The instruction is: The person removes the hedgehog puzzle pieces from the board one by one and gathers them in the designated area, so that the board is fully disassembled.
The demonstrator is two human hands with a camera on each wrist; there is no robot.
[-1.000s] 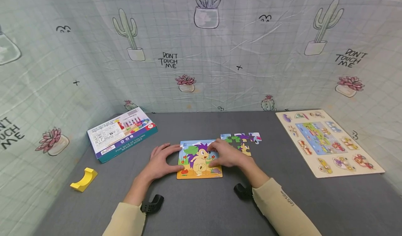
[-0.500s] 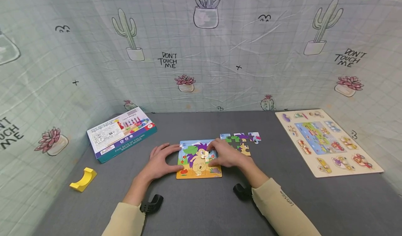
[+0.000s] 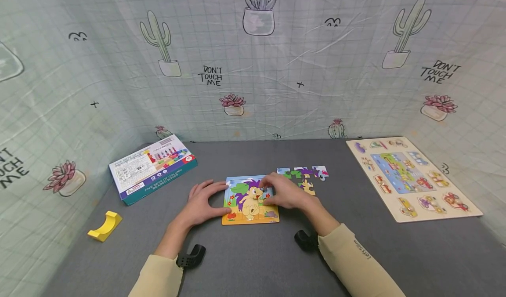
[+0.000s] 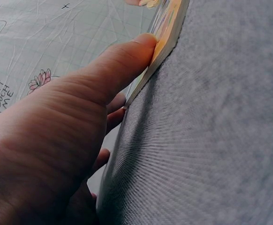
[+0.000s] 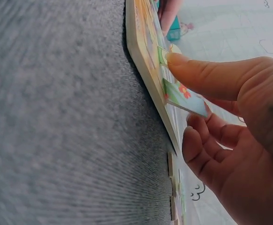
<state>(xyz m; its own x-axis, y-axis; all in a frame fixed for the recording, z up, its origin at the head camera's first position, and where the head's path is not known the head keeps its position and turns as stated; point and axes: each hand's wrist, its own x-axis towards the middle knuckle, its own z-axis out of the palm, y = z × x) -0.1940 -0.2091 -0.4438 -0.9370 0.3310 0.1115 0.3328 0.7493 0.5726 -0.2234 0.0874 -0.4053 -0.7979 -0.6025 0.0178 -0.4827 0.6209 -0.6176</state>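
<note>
At the middle of the grey worktop point(image 3: 253, 266), a person's two hands are busy over a hedgehog jigsaw tray point(image 3: 251, 222), which lies flat, well in from the far edge. The right hand point(image 3: 287, 193) has its thumb and fingertips drawn in to a narrow pinch on a flowered jigsaw piece point(image 5: 185, 97); that piece stands tilted over the tray's right side. The left hand point(image 3: 202, 205) is spread wide, thumb well apart from the forefinger, its thumb touching the tray's left side toward the near corner, and the fingers around the far-left part of the tray.

Just beside the tray's far right corner, some loose pieces point(image 3: 303, 172) lie on the worktop. Toward the worktop's far left corner sits a bead box point(image 3: 153, 168), set at an angle, and a curved yellow block point(image 3: 106, 226) lies nearer me by the left edge. Over by the far right corner, a wooden picture board point(image 3: 395, 204) lies flat. A printed cloth point(image 3: 300, 55) hangs behind the far edge.
</note>
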